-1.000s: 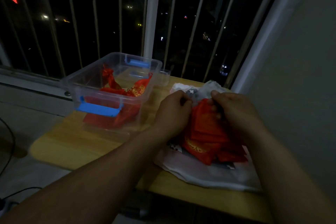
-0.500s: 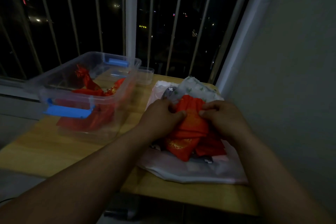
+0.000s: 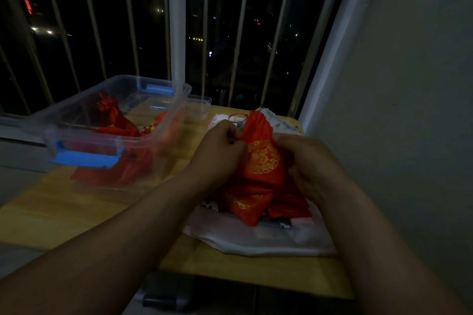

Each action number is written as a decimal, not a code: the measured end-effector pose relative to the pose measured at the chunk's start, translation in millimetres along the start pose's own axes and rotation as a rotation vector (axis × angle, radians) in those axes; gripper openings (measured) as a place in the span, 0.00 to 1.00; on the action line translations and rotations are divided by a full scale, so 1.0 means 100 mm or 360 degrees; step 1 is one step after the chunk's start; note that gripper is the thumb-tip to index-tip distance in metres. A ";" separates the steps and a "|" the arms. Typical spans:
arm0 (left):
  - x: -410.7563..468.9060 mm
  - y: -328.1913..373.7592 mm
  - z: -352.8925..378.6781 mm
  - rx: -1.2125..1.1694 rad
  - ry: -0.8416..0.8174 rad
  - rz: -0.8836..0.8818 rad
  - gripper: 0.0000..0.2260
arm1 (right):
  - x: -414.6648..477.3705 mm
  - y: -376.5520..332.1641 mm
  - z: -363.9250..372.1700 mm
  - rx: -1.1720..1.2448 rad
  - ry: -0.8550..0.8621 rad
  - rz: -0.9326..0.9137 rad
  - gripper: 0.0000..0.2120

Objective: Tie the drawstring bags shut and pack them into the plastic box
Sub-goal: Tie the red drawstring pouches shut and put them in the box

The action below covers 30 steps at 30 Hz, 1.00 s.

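A red drawstring bag point(image 3: 262, 158) with gold embroidery stands upright between my hands, its mouth fanned open at the top. My left hand point(image 3: 220, 151) pinches the bag's neck and cord on the left. My right hand point(image 3: 307, 161) grips the bag's right side. More red bags point(image 3: 245, 206) lie in a pile beneath it. The clear plastic box point(image 3: 163, 133) with blue latches stands at the left and holds several red bags point(image 3: 115, 120).
The pile rests on a pale plastic sheet point(image 3: 256, 240) on a small wooden table point(image 3: 64, 212). A clear lid point(image 3: 199, 107) lies behind the box. Window bars point(image 3: 176, 33) run along the back, and a wall point(image 3: 409, 110) closes the right side.
Both hands have lifted one red bag from the pile and turned it upright, so its gold pattern now faces me. The view has shifted right.
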State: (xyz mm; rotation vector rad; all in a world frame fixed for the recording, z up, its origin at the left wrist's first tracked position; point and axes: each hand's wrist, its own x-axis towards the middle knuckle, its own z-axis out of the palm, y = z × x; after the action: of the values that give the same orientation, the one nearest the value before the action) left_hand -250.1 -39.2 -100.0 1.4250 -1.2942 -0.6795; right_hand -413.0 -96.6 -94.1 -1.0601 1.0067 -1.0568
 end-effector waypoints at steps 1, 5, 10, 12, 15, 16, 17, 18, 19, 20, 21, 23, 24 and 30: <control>-0.01 0.02 0.00 -0.0113 -0.0016 -0.0053 0.02 | -0.01 0.00 0.02 -0.0018 0.0038 -0.0009 0.10; -0.02 0.08 -0.02 -0.0886 -0.0335 -0.0500 0.09 | -0.09 -0.06 0.05 -0.0324 0.0028 -0.0156 0.10; 0.07 -0.03 -0.05 -0.0945 -0.0194 -0.0550 0.11 | -0.18 -0.05 0.11 -0.0184 -0.0058 -0.0080 0.08; 0.07 -0.04 -0.05 -0.0896 -0.0200 -0.0524 0.11 | -0.19 -0.05 0.13 0.0099 -0.0117 0.0141 0.08; 0.04 -0.03 -0.04 -0.0851 -0.0231 -0.0478 0.09 | -0.18 -0.06 0.14 0.0158 -0.0195 0.0290 0.15; 0.04 -0.03 -0.04 -0.0825 -0.0252 -0.0456 0.09 | -0.17 -0.06 0.14 0.0171 -0.0210 0.0295 0.16; 0.03 -0.03 -0.03 -0.0796 -0.0271 -0.0440 0.09 | -0.17 -0.05 0.15 0.0190 -0.0200 0.0282 0.16; 0.03 -0.03 -0.02 -0.0776 -0.0287 -0.0431 0.08 | -0.16 -0.04 0.16 0.0198 -0.0172 0.0253 0.16; 0.02 -0.02 -0.02 -0.0763 -0.0302 -0.0417 0.08 | -0.15 -0.02 0.17 0.0208 -0.0141 0.0222 0.16; 0.02 -0.02 -0.03 -0.0762 -0.0326 -0.0402 0.08 | -0.13 0.00 0.17 0.0222 -0.0120 0.0203 0.16; 0.01 -0.02 -0.02 -0.0758 -0.0346 -0.0391 0.08 | -0.13 0.01 0.18 0.0231 -0.0111 0.0193 0.15; -0.01 -0.01 -0.03 -0.0722 -0.0379 -0.0362 0.09 | -0.10 0.04 0.18 0.0231 -0.0099 0.0170 0.14; -0.02 -0.01 -0.03 -0.0707 -0.0392 -0.0349 0.09 | -0.09 0.05 0.18 0.0220 -0.0076 0.0143 0.13; -0.03 0.04 -0.06 -0.0824 -0.0207 -0.0392 0.14 | 0.02 0.11 0.10 0.0083 0.0071 -0.0133 0.10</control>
State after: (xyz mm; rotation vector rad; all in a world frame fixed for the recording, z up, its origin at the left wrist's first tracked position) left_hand -247.2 -34.0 -95.3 1.1288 -0.9482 -1.1933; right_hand -400.7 -94.9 -103.5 -1.0475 0.9724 -1.1736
